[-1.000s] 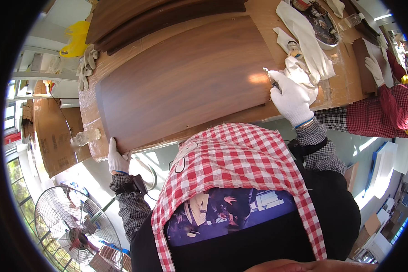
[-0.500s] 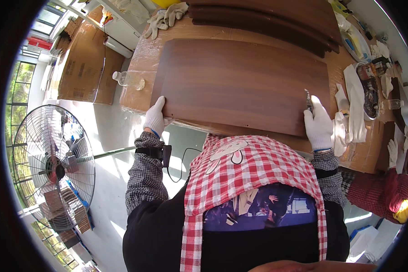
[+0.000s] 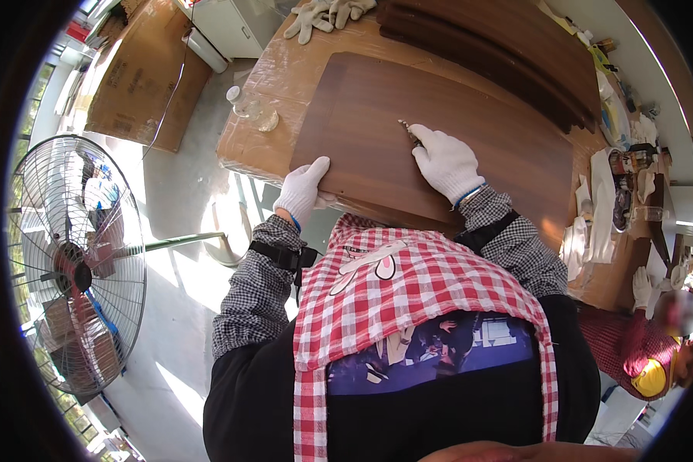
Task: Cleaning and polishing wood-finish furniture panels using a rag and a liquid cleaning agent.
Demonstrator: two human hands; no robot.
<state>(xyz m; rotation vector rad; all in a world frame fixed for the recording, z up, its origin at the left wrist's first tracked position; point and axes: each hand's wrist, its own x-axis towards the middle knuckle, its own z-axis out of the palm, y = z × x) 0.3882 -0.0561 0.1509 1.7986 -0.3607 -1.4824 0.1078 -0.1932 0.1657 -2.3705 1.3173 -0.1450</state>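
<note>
A flat dark brown wooden board (image 3: 362, 100) lies on the wrapped cardboard-topped table (image 3: 266, 73) in front of me. My left hand (image 3: 302, 189), in a white knit glove, is closed on the board's near left corner, thumb on top and fingers under the edge. Over the middle of the board is my right hand (image 3: 448, 163), also gloved, closed around a small slim tool (image 3: 410, 129) with a dark, speckled look. Its tip points away to the left; its exact kind is too small to make out.
Stacked brown panels (image 3: 493, 54) lie at the far side. A clear plastic bottle (image 3: 254, 110) and spare gloves (image 3: 323, 17) rest on the table's left part. White cloths (image 3: 602, 204) lie at right. A large fan (image 3: 77, 262) stands left; a person (image 3: 631, 346) is at right.
My right hand has moved left with the small tool, from the board's right end to over its middle. My left hand stays at the near left corner. The view has shifted.
</note>
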